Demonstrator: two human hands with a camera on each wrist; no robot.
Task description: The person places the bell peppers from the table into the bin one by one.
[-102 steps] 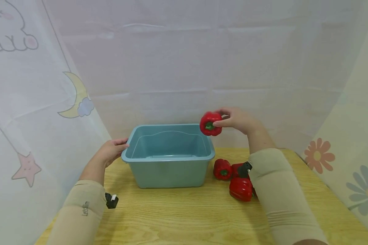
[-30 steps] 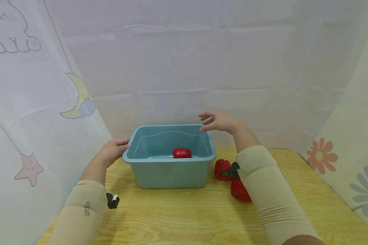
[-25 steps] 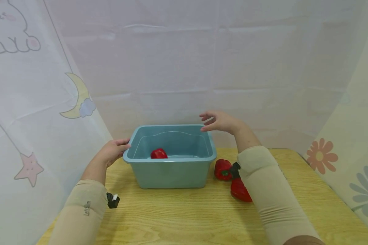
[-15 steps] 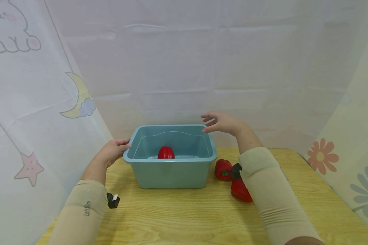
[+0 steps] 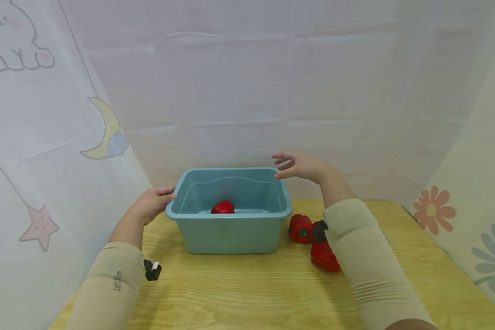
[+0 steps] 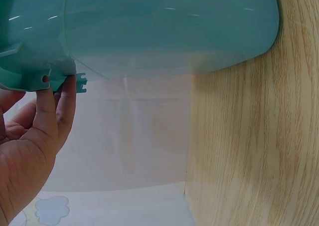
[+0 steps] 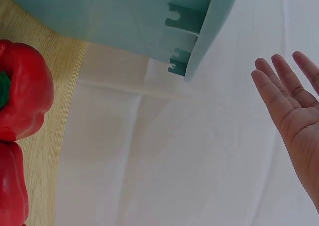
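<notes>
The red bell pepper point(image 5: 222, 207) has dropped from the right hand point(image 5: 299, 165) into the teal tub point(image 5: 231, 229). That hand hovers empty, fingers spread, above the tub's right rim; the left hand point(image 5: 151, 204) grips the left rim

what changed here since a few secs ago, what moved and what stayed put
The right hand let go of the red pepper it held above the tub's right rim; the pepper now lies inside the teal tub, left of centre, after rolling about on the bottom. The hand is open and has drifted slightly right. Unchanged: the left hand on the tub's left rim, the tub itself, and the peppers on the table.
</notes>
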